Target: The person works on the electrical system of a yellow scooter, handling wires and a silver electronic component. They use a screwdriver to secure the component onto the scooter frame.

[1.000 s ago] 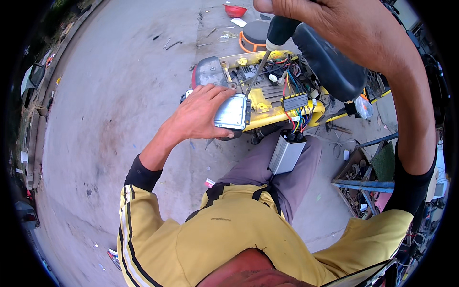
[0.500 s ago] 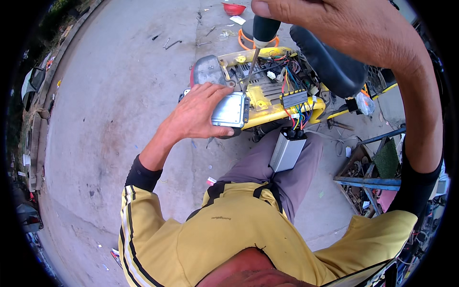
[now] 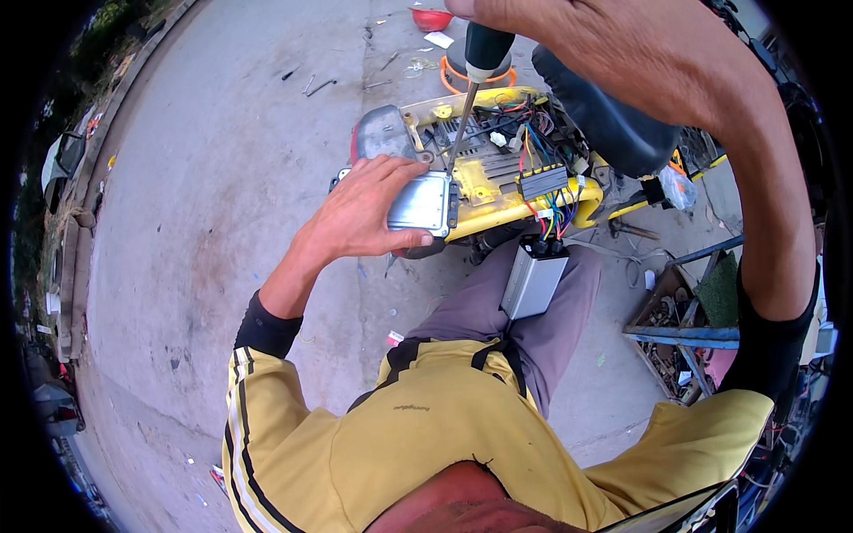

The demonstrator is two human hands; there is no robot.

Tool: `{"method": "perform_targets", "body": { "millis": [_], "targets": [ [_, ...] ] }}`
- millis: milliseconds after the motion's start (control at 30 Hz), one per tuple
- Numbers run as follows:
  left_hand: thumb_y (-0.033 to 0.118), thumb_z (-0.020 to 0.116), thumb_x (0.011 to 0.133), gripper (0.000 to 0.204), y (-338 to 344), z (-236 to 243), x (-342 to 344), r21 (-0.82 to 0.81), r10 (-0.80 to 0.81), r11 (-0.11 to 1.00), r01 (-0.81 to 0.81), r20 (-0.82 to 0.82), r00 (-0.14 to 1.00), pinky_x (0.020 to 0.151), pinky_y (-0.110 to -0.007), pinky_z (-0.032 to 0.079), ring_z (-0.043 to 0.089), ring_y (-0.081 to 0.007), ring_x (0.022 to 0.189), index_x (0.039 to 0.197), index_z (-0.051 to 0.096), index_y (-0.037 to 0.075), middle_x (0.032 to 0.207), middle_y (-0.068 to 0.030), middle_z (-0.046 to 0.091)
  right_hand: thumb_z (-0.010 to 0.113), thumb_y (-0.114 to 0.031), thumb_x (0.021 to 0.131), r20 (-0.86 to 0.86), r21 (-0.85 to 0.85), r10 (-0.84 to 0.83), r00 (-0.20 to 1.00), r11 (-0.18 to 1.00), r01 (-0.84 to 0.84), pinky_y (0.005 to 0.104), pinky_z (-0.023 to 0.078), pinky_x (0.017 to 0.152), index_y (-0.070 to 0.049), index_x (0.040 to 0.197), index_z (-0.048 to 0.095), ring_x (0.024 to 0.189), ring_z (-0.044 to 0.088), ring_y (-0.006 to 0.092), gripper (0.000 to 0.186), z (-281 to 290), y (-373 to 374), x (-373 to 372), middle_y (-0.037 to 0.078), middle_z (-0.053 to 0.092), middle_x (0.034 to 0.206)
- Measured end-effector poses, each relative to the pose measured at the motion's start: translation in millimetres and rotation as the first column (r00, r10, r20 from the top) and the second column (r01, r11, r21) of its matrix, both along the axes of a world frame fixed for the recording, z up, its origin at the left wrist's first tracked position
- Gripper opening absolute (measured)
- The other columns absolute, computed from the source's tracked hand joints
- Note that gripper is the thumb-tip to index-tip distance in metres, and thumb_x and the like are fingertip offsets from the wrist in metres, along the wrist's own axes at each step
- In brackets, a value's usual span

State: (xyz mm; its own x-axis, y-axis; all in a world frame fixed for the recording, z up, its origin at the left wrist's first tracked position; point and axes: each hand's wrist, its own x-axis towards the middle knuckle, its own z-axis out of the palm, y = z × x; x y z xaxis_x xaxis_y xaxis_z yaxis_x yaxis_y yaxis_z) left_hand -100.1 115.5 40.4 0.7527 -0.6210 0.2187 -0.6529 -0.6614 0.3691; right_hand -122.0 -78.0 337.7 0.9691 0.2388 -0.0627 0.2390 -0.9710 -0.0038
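Note:
My left hand (image 3: 355,211) grips a flat silver metal box (image 3: 420,202), fingers over its top and thumb along its near side. The box rests by the rear corner of a yellow vehicle frame (image 3: 484,218). Above it, my right hand (image 3: 622,49) is closed around the dark handle of a screwdriver (image 3: 487,51); its fingers lie partly beyond the top edge. The shaft slants down to the box's right edge, where the tip's exact contact is hard to see. A second silver finned box (image 3: 535,284) lies on my thigh, wired to a small ribbed grey module (image 3: 543,182).
A black seat (image 3: 604,115) is tipped up beside the open wiring bay. Behind the frame stand an orange-rimmed round container (image 3: 480,78) and a red bowl (image 3: 432,19). Loose tools (image 3: 322,87) lie on the concrete. A blue-framed bin of scrap (image 3: 680,336) stands at right.
My right hand and the screwdriver handle have shifted slightly left and up in view. The left hand keeps its hold on the silver box, which has barely moved.

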Motion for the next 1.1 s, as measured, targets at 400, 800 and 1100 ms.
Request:
{"method": "perform_targets", "body": {
  "millis": [400,800,1100],
  "targets": [
    [0.057,0.074,0.087,0.084,4,-2,-3,-0.008,0.033,0.999,-0.034,-0.03,0.999,0.11,-0.048,0.043,0.056,-0.0377,0.128,0.146,0.054,0.0,0.138,-0.0198,0.061,0.047,-0.03,0.11,-0.139,0.023,0.251,0.958,0.968,-0.251,0.0412,0.053,0.073,0.004,0.114,0.061,0.075,0.066,0.0283,0.037,4,-40,4,0.02,0.068,0.087],
    [0.042,0.071,0.095,0.063,3,3,-10,-0.015,0.076,0.997,-0.077,-0.033,0.997,0.109,-0.047,0.044,0.057,-0.037,0.126,0.145,0.056,0.006,0.136,-0.0183,0.063,0.046,-0.032,0.11,-0.041,0.029,0.43,0.902,0.903,-0.429,0.0448,0.052,0.074,0.005,0.106,0.06,0.079,0.066,0.0315,0.04,-1,-51,4,0.022,0.067,0.086],
    [0.028,0.07,0.094,0.053,7,3,-9,-0.017,0.072,0.997,-0.073,-0.064,0.995,0.112,-0.045,0.044,0.055,-0.0366,0.13,0.141,0.058,0.005,0.139,-0.0176,0.061,0.05,-0.029,0.108,-0.143,0.16,0.398,0.906,0.913,-0.375,0.0439,0.053,0.072,0.008,0.093,0.065,0.076,0.067,0.0353,0.042,3,-46,0,0.022,0.065,0.077]
  ]
}}
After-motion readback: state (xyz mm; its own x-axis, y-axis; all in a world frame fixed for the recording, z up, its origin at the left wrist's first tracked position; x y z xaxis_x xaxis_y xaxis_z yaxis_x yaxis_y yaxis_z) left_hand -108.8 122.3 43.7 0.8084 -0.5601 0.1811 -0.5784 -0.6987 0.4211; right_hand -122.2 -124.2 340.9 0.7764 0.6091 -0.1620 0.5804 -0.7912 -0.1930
